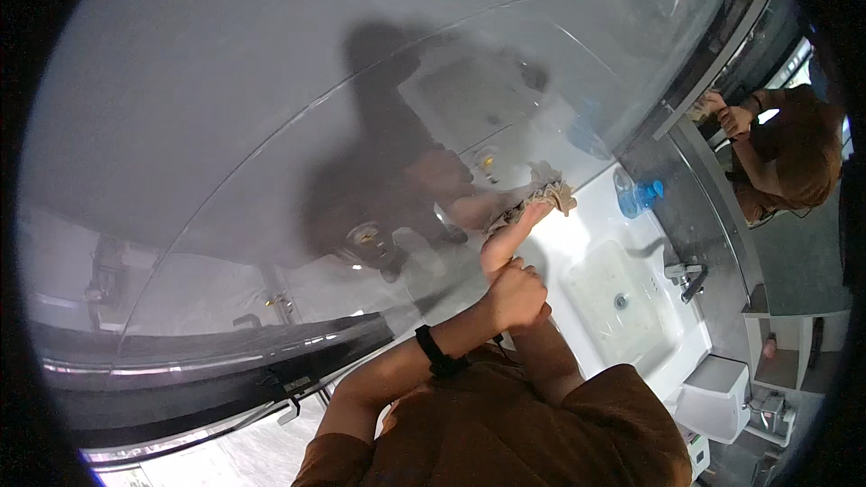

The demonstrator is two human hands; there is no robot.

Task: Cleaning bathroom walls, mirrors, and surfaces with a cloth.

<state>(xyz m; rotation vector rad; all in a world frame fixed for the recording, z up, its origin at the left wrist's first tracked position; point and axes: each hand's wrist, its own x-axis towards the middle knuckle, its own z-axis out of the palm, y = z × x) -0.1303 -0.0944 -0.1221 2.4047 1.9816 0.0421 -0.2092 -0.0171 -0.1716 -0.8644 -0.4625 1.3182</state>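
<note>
Up high, right hand [507, 233] presses beige cloth [541, 195] near blue soap bottle [637, 197].

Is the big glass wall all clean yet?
Probably not. Done: hard to tell, as the glass panel looks hazy all over. In hand: the right hand presses a beige cloth on the glass beside the white sink, with the left hand fisted against its forearm. Left: likely most of the wide panel.

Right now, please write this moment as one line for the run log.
right hand: presses beige cloth on glass panel | left hand: fist against right forearm | beside: white sink, blue soap bottle
</note>
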